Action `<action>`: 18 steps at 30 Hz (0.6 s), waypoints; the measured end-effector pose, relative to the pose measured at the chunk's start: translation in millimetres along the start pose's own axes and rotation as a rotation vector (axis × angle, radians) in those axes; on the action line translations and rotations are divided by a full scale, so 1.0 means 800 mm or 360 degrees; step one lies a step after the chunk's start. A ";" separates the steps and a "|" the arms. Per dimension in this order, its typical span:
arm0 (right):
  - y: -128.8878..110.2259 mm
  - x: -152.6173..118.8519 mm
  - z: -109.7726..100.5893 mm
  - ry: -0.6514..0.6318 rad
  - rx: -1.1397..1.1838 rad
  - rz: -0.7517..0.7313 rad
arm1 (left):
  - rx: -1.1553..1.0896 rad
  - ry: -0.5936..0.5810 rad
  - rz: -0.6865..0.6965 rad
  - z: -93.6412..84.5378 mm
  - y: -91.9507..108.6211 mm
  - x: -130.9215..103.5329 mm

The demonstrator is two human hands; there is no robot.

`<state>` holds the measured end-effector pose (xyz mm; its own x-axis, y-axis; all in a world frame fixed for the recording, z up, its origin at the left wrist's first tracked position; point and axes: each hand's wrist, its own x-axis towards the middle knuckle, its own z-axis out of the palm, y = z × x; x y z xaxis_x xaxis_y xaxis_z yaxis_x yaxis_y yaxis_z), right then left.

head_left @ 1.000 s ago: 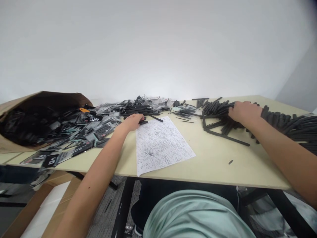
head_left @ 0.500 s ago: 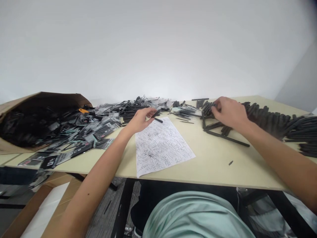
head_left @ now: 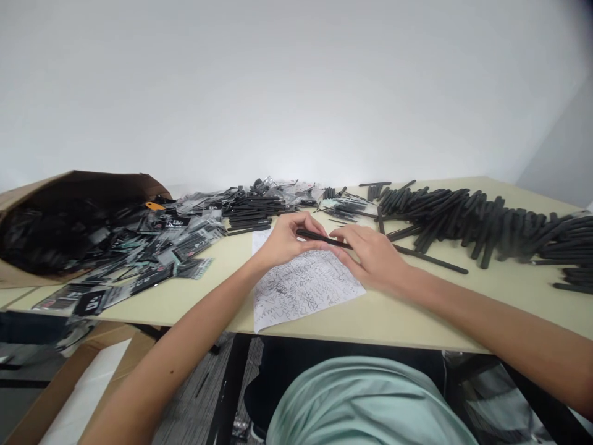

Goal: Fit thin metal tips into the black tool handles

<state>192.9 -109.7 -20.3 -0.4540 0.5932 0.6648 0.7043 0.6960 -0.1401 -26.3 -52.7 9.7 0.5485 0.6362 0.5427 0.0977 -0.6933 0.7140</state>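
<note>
Both hands meet over a scribbled white sheet [head_left: 301, 290] near the middle of the table. Between them lies a slim black stick [head_left: 323, 238], tilted down to the right. My left hand [head_left: 291, 240] is closed around its left part, thumb below and fingers above. My right hand [head_left: 370, 252] pinches its right part, whose end is hidden by the fingers. Behind my left hand is a stack of black sticks [head_left: 254, 210]. A long pile of thicker black sticks [head_left: 463, 216] spreads to the right of my right hand.
On the left, an open cardboard box [head_left: 28, 191] on its side spills black packets [head_left: 152, 247] across the table [head_left: 398, 315]. Thin refills [head_left: 349, 207] lie behind the hands. A second box [head_left: 60, 395] stands below the table at the left.
My right hand has moved left from the thick sticks to meet my left hand. My left hand has shifted right and nearer. The small dark piece at the front right is gone from view.
</note>
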 end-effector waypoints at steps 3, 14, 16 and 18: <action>0.004 0.001 0.005 -0.0039 -0.0014 -0.0067 | -0.0013 -0.0018 -0.0035 0.007 0.000 0.000; 0.017 -0.001 0.009 -0.0346 -0.0040 -0.0039 | 0.0587 -0.0472 -0.0092 -0.002 0.005 -0.004; 0.013 0.000 0.008 -0.0350 -0.0085 -0.0005 | 0.0678 -0.0493 -0.0056 -0.003 0.006 -0.004; 0.009 0.002 0.007 -0.0338 -0.0169 0.0016 | 0.0757 -0.0518 0.0020 -0.003 0.006 -0.004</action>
<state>194.6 -101.6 -24.4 -0.5431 0.6797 0.4930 0.7579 0.6495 -0.0605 -29.3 -57.2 12.6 0.7720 0.5422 0.3316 0.4112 -0.8239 0.3899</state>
